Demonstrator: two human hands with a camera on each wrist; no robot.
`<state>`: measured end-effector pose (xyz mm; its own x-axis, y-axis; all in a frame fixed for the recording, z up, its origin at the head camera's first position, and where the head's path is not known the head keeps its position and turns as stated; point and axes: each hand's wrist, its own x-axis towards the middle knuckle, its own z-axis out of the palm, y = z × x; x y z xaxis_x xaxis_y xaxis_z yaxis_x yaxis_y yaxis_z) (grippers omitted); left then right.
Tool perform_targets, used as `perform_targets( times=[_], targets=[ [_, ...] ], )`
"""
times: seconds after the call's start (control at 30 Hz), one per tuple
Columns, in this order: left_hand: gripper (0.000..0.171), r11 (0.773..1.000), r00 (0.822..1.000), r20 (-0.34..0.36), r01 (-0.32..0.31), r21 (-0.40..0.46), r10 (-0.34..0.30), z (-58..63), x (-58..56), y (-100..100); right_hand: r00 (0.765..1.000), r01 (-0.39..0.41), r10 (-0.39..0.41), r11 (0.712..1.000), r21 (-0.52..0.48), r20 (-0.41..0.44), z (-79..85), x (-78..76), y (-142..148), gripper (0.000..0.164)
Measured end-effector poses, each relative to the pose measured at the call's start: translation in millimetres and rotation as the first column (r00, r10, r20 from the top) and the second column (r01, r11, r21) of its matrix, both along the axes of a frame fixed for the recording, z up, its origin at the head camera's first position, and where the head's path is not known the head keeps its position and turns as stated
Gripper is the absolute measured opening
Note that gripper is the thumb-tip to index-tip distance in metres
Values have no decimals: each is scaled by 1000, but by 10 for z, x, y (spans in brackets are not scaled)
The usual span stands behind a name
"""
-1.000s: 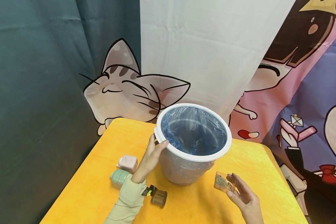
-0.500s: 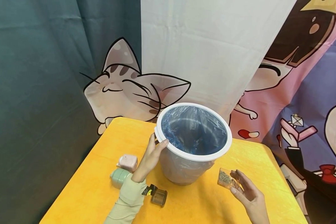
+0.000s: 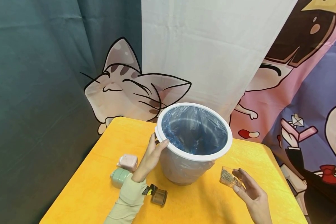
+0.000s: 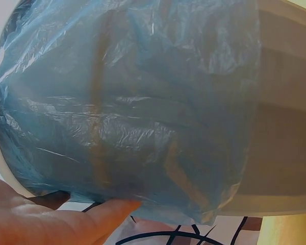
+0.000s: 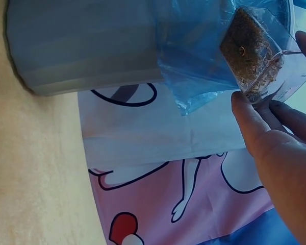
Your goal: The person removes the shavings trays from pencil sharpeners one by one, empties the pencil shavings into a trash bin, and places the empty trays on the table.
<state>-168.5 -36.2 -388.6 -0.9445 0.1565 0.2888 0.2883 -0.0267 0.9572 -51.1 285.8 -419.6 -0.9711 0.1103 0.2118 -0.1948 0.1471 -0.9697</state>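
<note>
A white-rimmed trash bin [image 3: 196, 158] stands on the yellow table, lined with a translucent blue bag [image 4: 143, 112] folded over its outside. My left hand [image 3: 151, 155] grips the bin's rim at the left, thumb on top; in the left wrist view its fingers lie along the bin's side. At the right, my right hand [image 3: 253, 191] holds a small clear plastic box [image 5: 255, 56] between thumb and fingers, above the table and apart from the bin. Brown and grey bits that look like pencil shavings fill part of the box, which is tilted.
Left of the bin lie a pink bottle-like object [image 3: 128, 163] and a green rounded one [image 3: 119, 178]. Beside the left wrist is a dark, see-through brown piece [image 3: 159, 197]. A cartoon-printed curtain [image 3: 212, 46] hangs behind the yellow table [image 3: 100, 199].
My right hand has moved slightly right and upward with the clear box, farther from the bin. The left hand stays on the rim, and the bin has not moved.
</note>
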Motion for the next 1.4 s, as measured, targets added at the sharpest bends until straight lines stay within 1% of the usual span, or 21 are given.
perform_targets(
  times=[0.37,0.53,0.73,0.83,0.97,1.03,1.23,1.33,1.4],
  targets=[
    [65,1000,1000,7,7,12,-7,4,4,1,1000,18,-18,1000,14,-25,100,-15,3,54],
    [65,1000,1000,7,15,25,-15,10,9,3,999,7,-7,1000,7,-42,166,-39,24,55],
    [66,999,1000,9,26,31,-27,17,8,5,995,-16,16,1000,0,-103,226,-46,46,55],
    [67,999,1000,16,26,28,-27,18,8,6,993,-23,23,1000,2,-112,243,-46,46,55],
    [66,999,999,19,29,38,-30,15,5,9,994,-4,4,1000,7,-107,271,-53,38,54],
    [66,999,1000,14,25,41,-26,15,4,10,993,-1,2,1000,8,-118,290,-62,38,54],
    [65,1000,1000,-14,21,21,-20,18,2,-3,985,-27,25,1000,-7,-171,349,-123,57,54],
    [66,1000,1000,-12,20,14,-20,18,2,-7,974,-64,54,997,-39,-219,380,-145,69,54],
    [66,1000,1000,-10,18,13,-18,18,1,-8,963,-99,83,994,-53,-258,400,-161,80,54]
  ],
)
